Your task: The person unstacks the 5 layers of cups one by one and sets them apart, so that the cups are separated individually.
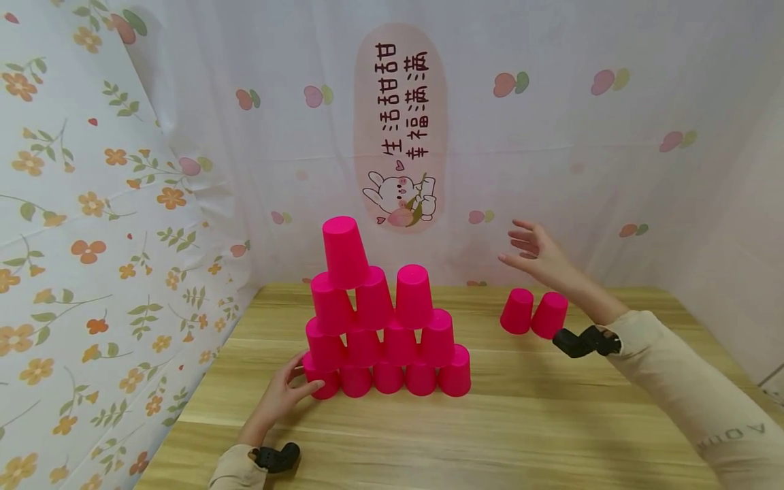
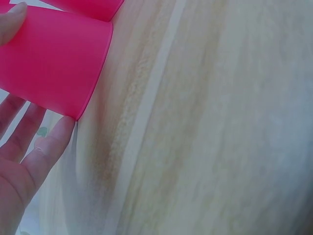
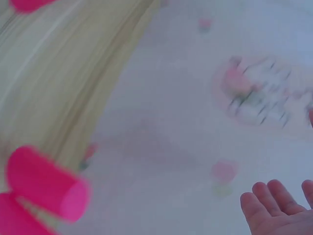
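Pink upside-down cups form a stepped wall, with several in the bottom row, several above, then three, and a single top cup [image 1: 345, 252] over the left side. At the lower left, my left hand [image 1: 286, 395] holds the bottom-row end cup [image 1: 322, 384] between thumb and fingers. The left wrist view shows the thumb [image 2: 12, 22] on that cup's [image 2: 54, 58] side and fingertips along the opposite side. Raised in the air right of the stack is my right hand [image 1: 533, 250], fingers loosely bent around nothing. Two loose cups, one [image 1: 517, 312] beside the other [image 1: 550, 316], stand below it.
Everything stands on a wood-grain table [image 1: 380, 442]. A printed curtain [image 1: 551, 136] hangs behind it, and a floral curtain [image 1: 92, 224] runs along the left. Each wrist carries a black mount, one at the left cuff [image 1: 278, 457], one at the right cuff [image 1: 586, 341].
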The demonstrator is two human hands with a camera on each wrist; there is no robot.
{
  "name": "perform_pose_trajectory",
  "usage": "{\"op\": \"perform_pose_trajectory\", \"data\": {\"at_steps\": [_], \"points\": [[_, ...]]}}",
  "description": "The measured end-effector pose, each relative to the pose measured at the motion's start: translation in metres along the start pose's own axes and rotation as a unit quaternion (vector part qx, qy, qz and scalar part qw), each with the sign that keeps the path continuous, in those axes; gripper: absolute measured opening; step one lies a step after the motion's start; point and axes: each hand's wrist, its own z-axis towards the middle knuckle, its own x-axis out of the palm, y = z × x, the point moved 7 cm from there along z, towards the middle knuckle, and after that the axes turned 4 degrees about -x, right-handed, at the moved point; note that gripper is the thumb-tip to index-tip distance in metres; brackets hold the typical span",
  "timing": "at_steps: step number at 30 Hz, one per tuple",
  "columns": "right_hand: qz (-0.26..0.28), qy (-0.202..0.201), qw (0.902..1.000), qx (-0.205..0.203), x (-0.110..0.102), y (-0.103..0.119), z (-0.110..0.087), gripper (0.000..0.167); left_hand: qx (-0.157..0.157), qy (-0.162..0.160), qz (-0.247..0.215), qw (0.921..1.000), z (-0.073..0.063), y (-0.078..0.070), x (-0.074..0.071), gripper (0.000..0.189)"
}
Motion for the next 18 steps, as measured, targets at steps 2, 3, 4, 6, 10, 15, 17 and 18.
{"op": "perform_pose_trajectory", "data": {"at_steps": [2,3,4,6,10,15,17,18], "points": [[0.014,0.010,0.9998,-0.012,0.008,0.018,0.007,0.071,-0.001,-0.002,0.000,1.0000,0.000,0.001,0.000,0.058],[0.025,0.017,0.9994,-0.019,0.012,0.027,0.010,0.070,-0.002,-0.002,0.002,1.0000,0.000,0.001,0.000,0.058],[0.032,0.022,0.9989,-0.024,0.017,0.035,0.012,0.069,-0.002,-0.003,0.004,1.0000,0.000,0.001,0.000,0.058],[0.045,0.030,0.9980,-0.032,0.025,0.051,0.018,0.067,-0.005,-0.006,0.006,1.0000,0.000,0.001,0.000,0.058],[0.068,0.050,0.9950,-0.053,0.042,0.083,0.027,0.064,-0.001,-0.006,0.003,1.0000,-0.001,-0.001,-0.001,0.057],[0.090,0.080,0.9887,-0.089,0.065,0.118,0.038,0.062,0.002,-0.001,-0.007,1.0000,-0.002,-0.003,0.000,0.058],[0.102,0.088,0.9856,-0.103,0.073,0.131,0.042,0.062,0.004,0.001,-0.007,1.0000,-0.002,-0.003,0.000,0.059],[0.110,0.089,0.9839,-0.109,0.077,0.136,0.043,0.062,0.005,0.000,-0.006,1.0000,-0.001,-0.002,0.000,0.059]]}}
